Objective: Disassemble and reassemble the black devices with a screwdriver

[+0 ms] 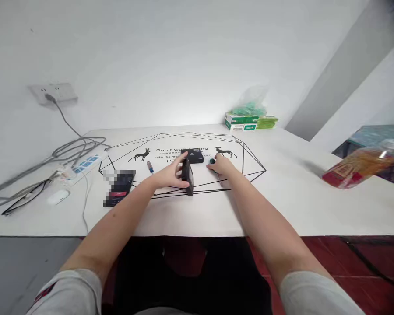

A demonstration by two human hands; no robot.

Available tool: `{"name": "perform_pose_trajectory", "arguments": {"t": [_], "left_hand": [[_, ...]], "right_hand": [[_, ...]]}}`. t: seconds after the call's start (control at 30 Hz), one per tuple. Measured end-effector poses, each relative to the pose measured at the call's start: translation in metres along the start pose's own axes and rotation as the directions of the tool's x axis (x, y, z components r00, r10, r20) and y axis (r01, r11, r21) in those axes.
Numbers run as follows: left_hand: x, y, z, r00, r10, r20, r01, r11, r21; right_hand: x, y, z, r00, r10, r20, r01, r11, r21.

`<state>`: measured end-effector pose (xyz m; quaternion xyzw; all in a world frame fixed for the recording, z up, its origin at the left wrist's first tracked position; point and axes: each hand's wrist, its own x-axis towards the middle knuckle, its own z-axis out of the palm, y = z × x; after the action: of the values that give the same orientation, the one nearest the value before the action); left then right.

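Observation:
My left hand (170, 176) is closed around the side of a flat black box-shaped device (189, 178), which stands on its edge on the table. To the right, my right hand (222, 165) has its fingers around the dark green handle of a screwdriver (219, 177), whose thin shaft points down toward the table's near side. Behind the held device lies a second black box (194, 156), partly covered by my left fingers. A small screwdriver with a blue-tipped clear handle (150, 166) rests left of my left hand, its lower end hidden by my wrist.
A phone (121, 186) lies left of my left forearm. Farther left are a power strip (87, 166), a white mouse (58, 197) and coiled grey cable (68, 148). Green and white boxes (243, 119) stand by the wall. A bottle of reddish drink (357, 168) is at right.

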<state>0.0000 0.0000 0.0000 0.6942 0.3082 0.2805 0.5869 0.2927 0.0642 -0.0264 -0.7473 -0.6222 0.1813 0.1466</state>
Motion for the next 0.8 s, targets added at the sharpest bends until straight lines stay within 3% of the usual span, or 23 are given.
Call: {"name": "perform_pose_trajectory", "arguments": {"t": [0.1, 0.23, 0.37, 0.47, 0.53, 0.63, 0.7, 0.8], "left_hand": [[-0.019, -0.007, -0.017, 0.997, -0.059, -0.040, 0.061, 0.997, 0.045], [-0.032, -0.007, -0.029, 0.983, -0.168, -0.071, 0.181, 0.949, 0.257], [-0.030, -0.001, -0.016, 0.975, -0.193, -0.107, 0.221, 0.816, 0.535], [-0.025, 0.001, 0.001, 0.976, -0.205, -0.076, 0.198, 0.684, 0.702], [-0.022, 0.000, 0.009, 0.973, -0.216, -0.076, 0.197, 0.621, 0.759], [-0.019, -0.005, 0.013, 0.980, -0.190, -0.053, 0.154, 0.571, 0.807], [-0.017, -0.009, 0.012, 0.987, -0.158, -0.024, 0.109, 0.553, 0.826], [-0.014, -0.017, 0.010, 0.993, -0.116, 0.006, 0.058, 0.532, 0.845]], "right_hand": [[-0.001, -0.002, 0.000, 1.000, 0.000, -0.006, 0.000, 1.000, 0.020], [-0.005, -0.005, -0.002, 0.999, 0.006, -0.034, -0.004, 0.998, 0.066], [-0.011, -0.010, -0.007, 0.994, -0.016, -0.108, 0.032, 0.987, 0.156], [-0.013, -0.015, -0.010, 0.976, -0.074, -0.207, 0.124, 0.963, 0.238], [-0.015, -0.020, -0.009, 0.941, -0.119, -0.315, 0.224, 0.920, 0.322], [-0.020, -0.034, -0.001, 0.825, -0.196, -0.530, 0.500, 0.690, 0.523], [-0.028, -0.047, 0.007, 0.769, -0.244, -0.590, 0.608, 0.562, 0.561], [-0.043, -0.067, 0.018, 0.711, -0.306, -0.633, 0.686, 0.495, 0.532]]}}
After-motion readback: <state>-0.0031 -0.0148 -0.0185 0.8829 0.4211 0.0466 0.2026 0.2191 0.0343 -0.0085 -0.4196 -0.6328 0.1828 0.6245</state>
